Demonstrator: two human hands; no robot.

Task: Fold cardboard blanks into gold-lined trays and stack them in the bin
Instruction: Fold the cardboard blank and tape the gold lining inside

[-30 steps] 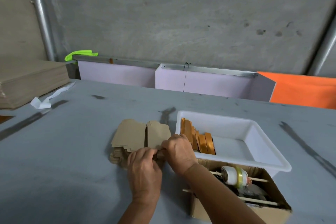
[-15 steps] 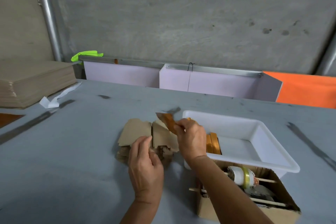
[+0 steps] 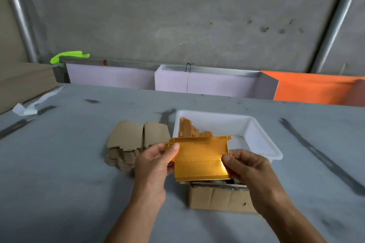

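Left hand (image 3: pixel 156 161) and right hand (image 3: pixel 245 163) pinch the gold blank (image 3: pixel 200 159); it hides the box (image 3: pixel 217 197) contents.

The grey surface (image 3: pixel 59 163) lies open across the lower left and far right of the frame. At the centre, the stack of blanks (image 3: pixel 134 142) sits just beside the white bin (image 3: pixel 262 140), leaving only a narrow gap. The cardboard box (image 3: pixel 217 197) blocks the bin's near side; its right half has room inside.

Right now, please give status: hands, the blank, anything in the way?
Left hand and right hand pinch the gold blank by its sides, still flat. White bin behind holds folded trays. Nothing between them.
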